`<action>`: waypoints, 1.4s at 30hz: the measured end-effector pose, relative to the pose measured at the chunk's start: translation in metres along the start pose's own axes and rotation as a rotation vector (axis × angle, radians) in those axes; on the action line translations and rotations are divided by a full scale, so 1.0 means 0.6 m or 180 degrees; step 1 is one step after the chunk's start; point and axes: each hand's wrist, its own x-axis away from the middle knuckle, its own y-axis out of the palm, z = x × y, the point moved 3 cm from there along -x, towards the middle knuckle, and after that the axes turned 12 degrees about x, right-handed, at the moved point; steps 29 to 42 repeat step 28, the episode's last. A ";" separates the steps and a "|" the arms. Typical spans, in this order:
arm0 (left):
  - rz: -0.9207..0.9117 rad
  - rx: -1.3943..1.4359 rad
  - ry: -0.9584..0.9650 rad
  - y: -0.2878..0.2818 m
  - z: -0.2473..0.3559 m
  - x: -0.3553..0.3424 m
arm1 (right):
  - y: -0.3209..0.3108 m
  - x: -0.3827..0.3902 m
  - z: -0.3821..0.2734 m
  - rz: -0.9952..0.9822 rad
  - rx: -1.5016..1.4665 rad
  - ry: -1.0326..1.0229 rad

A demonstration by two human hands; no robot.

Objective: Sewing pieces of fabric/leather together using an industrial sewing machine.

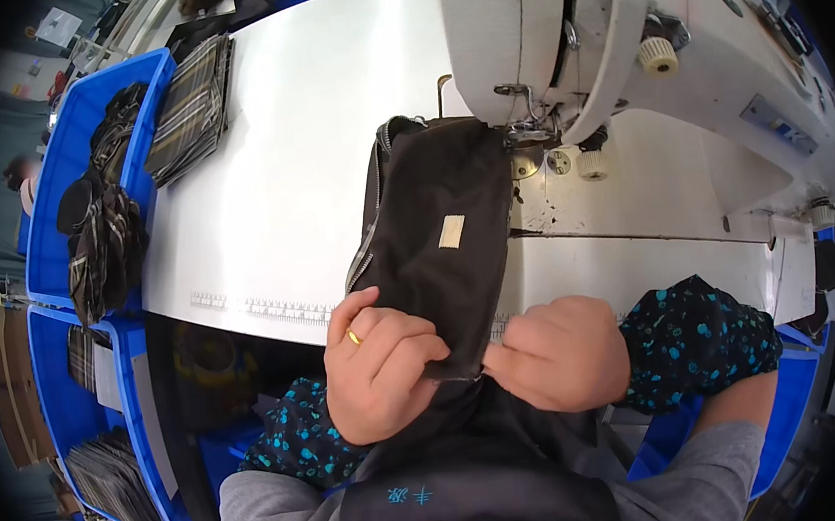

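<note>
A dark brown fabric piece, long and narrow, lies from the sewing machine toward me. A metal zipper runs along its left edge, and a small cream label sits on its face. The far right corner is by the machine's presser foot; whether the foot is down on it, I cannot tell. My left hand, wearing a gold ring, has its fingers curled on the near left corner. At the near right corner, my right hand pinches the edge between thumb and fingers.
Blue bins stand along the left side, holding plaid and dark fabric pieces. A stack of plaid pieces rests on the white table beside the upper bin. A printed ruler scale follows the table's front edge.
</note>
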 end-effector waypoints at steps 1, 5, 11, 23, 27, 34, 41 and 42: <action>0.0083 -0.0102 0.0024 -0.004 0.001 0.004 | 0.001 -0.004 0.004 -0.0450 -0.0871 0.0582; 0.0148 -0.0338 0.0026 -0.004 -0.006 0.014 | 0.031 0.004 0.015 -0.1602 -0.4357 0.1955; 0.0521 0.0077 0.0156 -0.012 0.014 0.001 | 0.054 0.013 0.007 -0.2147 -0.6135 0.1998; 0.0151 -0.0534 0.0521 -0.002 0.010 0.007 | 0.001 0.000 0.023 0.0044 -0.0390 0.0479; -0.0064 -0.0597 0.0557 0.007 0.017 0.013 | 0.003 0.004 -0.007 0.1046 0.0777 -0.0209; -0.0127 -0.0626 0.0553 0.011 0.019 0.015 | 0.006 0.012 -0.014 0.0736 0.0819 -0.0368; -0.0127 -0.0626 0.0553 0.011 0.019 0.015 | 0.006 0.012 -0.014 0.0736 0.0819 -0.0368; -0.0127 -0.0626 0.0553 0.011 0.019 0.015 | 0.006 0.012 -0.014 0.0736 0.0819 -0.0368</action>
